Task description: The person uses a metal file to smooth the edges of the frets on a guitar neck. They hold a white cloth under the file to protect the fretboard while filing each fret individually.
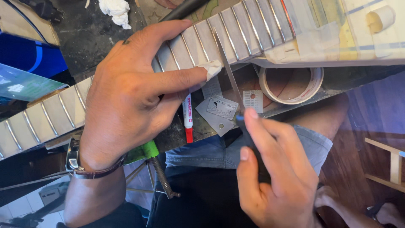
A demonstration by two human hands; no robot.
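Left hand lies flat on the guitar neck, fingers spread, index tip wrapped in white tape, pressing the taped fretboard; right hand is closed around a dark handle, thin metal file laid along a fret; neck runs diagonally across the bench; below it sit a red-capped marker, small metal gauges, a tape roll; crumpled tissue top left; green clamp near the wrist.

soft daylight on the fretboard, frets glinting; beneath it the bench falls into shadow, the right hand slightly motion-blurred, the far-right floor hazy.
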